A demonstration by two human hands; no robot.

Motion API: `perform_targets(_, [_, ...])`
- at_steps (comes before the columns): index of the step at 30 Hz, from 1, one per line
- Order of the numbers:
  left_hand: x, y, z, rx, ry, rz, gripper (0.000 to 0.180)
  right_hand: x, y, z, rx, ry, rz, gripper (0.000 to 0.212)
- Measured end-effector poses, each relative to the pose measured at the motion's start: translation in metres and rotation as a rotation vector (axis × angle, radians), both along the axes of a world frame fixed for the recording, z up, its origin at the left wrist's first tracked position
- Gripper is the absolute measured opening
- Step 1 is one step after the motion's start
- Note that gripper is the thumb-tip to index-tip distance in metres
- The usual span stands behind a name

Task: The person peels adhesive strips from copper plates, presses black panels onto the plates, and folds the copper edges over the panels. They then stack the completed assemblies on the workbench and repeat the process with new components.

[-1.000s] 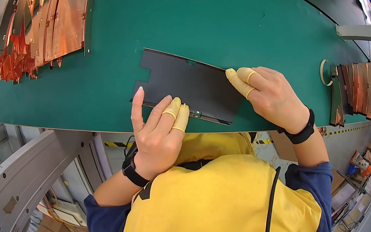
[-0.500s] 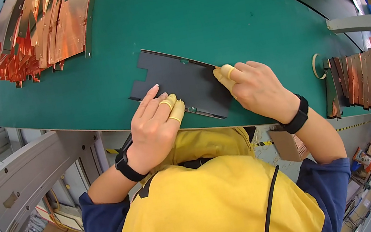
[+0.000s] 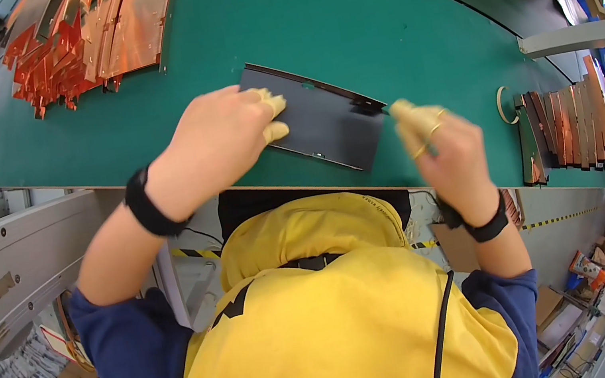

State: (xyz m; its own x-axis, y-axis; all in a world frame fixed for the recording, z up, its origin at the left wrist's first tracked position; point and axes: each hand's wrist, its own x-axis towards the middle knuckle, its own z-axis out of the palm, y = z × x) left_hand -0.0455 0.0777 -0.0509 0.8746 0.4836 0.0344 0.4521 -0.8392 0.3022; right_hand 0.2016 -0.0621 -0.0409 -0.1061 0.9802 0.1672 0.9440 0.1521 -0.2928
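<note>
A dark grey, flat metal panel [image 3: 335, 122] with narrow folded edges and small cutouts lies tilted on the green tabletop. My left hand [image 3: 224, 134] reaches over its left end, fingers curled and bunched with yellow finger covers at the tips. That hand hides the panel's notched end and whatever it may pinch. Just off the right end is my right hand [image 3: 448, 151], blurred by motion. Its covered fingertips are drawn together near the upper right corner, apart from the panel; anything between them is too small to see.
Copper-coloured bent sheets [image 3: 121, 35] stand packed at the back left of the green table [image 3: 436, 28]. Another row of copper-coloured parts [image 3: 571, 125] stands at the right, beside a tape roll [image 3: 505, 106]. A grey support arm [image 3: 576, 39] crosses at the far right.
My left hand has shifted up and turned so that it covers the panel's left end. My right hand has come off the panel's right corner and moved to the right.
</note>
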Motion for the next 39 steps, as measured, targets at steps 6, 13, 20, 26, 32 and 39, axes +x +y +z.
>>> perform_targets(6, [0.018,0.027,0.004,-0.101,0.174,-0.179,0.04,-0.025,0.025,-0.015,-0.163,0.185,0.306,0.049])
perform_targets(13, [0.016,0.048,-0.004,-0.026,0.194,-0.302,0.052,0.001,0.025,-0.016,-0.11,0.032,0.478,0.058])
perform_targets(20, [0.021,0.044,-0.001,0.001,0.212,-0.277,0.054,-0.003,0.055,0.001,-0.437,0.014,0.176,0.046])
perform_targets(26, [0.016,0.032,-0.008,0.093,0.163,-0.245,0.05,-0.021,0.036,-0.019,-0.072,-0.131,0.23,0.054])
perform_targets(32, [0.019,0.035,0.0,0.06,0.195,-0.244,0.049,-0.031,0.049,-0.019,-0.058,-0.03,0.291,0.05])
perform_targets(39, [0.032,0.036,0.02,-0.069,0.453,-0.182,0.044,-0.022,0.058,-0.008,-0.259,-0.081,0.229,0.036])
